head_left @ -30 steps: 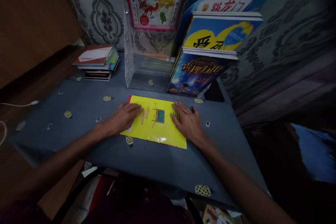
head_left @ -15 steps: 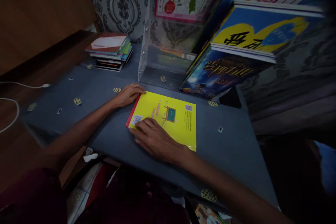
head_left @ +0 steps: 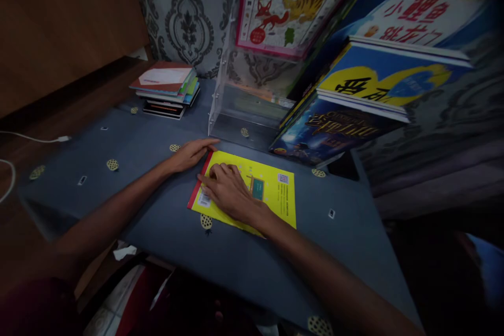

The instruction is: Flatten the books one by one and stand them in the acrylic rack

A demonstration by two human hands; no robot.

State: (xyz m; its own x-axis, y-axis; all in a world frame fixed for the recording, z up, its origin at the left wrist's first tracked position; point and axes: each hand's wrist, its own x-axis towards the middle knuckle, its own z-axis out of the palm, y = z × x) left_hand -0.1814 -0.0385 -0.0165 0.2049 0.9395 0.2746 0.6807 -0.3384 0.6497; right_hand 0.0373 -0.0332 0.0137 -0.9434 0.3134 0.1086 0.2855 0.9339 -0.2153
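Observation:
A yellow booklet with a red spine lies flat on the table, its back side up, showing barcodes and a small green chalkboard picture. My left hand rests at its far left corner, fingers stretched out and touching the edge by the spine. Across the booklet's left part lies my right hand, palm down, fingers slightly bent and apart near the red spine. It covers part of the printed cover and the chalkboard picture. Neither hand has anything gripped.
Behind the booklet stands a clear acrylic rack holding a picture book. Upright books fill the right side. A stack of books sits at the back left. A white cable runs at far left.
My right hand has slid away from me along the spine, from the near left corner toward the middle of the booklet. My left hand stays at the far corner. The camera view has tilted up slightly.

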